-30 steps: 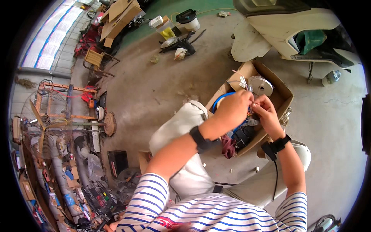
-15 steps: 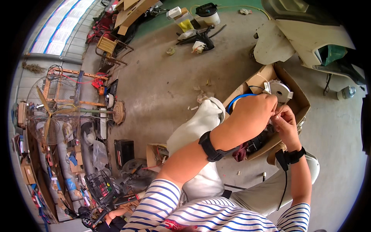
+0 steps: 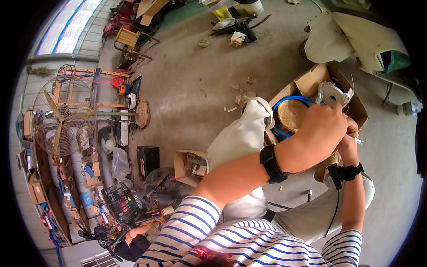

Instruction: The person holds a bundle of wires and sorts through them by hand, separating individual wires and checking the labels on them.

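Note:
My left hand (image 3: 331, 122) is closed on a thin wire (image 3: 352, 82) with small white tags, above the right side of an open cardboard box (image 3: 307, 81). My right hand (image 3: 349, 138) is closed on the wire too, just right of and partly behind my left; its fingertips are mostly hidden. In the box lie a white spool (image 3: 330, 95), a coil of blue hose (image 3: 282, 101) and a round tan object (image 3: 288, 115). My light-trousered left leg (image 3: 231, 142) is beside the box.
A white scooter panel (image 3: 331, 38) is at upper right, a wire fan (image 3: 62, 115) and cluttered shelving (image 3: 66, 200) at left. A small box (image 3: 187, 164), a black battery (image 3: 147, 162) and dark parts (image 3: 242, 31) lie around. Another person's hand (image 3: 140, 231) is at lower left.
Both my hands have moved rightward together, still on the wire, and more of the box's hose and round tan object shows. The view has shifted, with the upper floor items higher in frame.

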{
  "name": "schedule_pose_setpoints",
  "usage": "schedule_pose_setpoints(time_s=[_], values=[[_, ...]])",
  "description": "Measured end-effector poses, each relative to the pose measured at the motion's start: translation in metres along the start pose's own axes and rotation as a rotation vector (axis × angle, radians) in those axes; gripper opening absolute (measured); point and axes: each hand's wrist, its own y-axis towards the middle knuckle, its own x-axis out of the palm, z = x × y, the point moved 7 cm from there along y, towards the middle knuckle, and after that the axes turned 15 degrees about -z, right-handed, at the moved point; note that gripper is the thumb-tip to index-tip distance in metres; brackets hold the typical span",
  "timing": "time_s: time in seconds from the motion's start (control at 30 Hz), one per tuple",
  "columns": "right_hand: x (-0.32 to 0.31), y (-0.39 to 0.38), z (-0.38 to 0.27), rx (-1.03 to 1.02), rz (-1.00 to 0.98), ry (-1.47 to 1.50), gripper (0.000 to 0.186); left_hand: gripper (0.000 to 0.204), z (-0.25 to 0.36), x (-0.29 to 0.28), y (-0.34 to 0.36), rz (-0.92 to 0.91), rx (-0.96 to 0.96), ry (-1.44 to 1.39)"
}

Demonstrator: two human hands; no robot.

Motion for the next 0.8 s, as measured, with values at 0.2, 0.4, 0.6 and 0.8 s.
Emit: schedule_pose_setpoints(time_s=[0.2, 0.4, 0.6, 0.8], values=[[-0.006, 0.001, -0.006, 0.063, 0.117, -0.170, 0.009, 0.007, -0.009, 0.000, 0.003, -0.061, -0.050, -0.061], [-0.007, 0.012, -0.007, 0.016, 0.153, 0.021, 0.022, 0.012, -0.004, 0.006, 0.008, -0.040, -0.034, -0.052], [0.002, 0.010, -0.032, -0.061, 0.079, -0.190, 0.026, 0.009, 0.004, 0.001, 0.011, -0.019, 0.001, 0.031], [0.004, 0.009, -0.046, -0.148, 0.198, -0.179, 0.023, 0.014, 0.006, -0.007, 0.012, 0.008, -0.005, -0.063]])
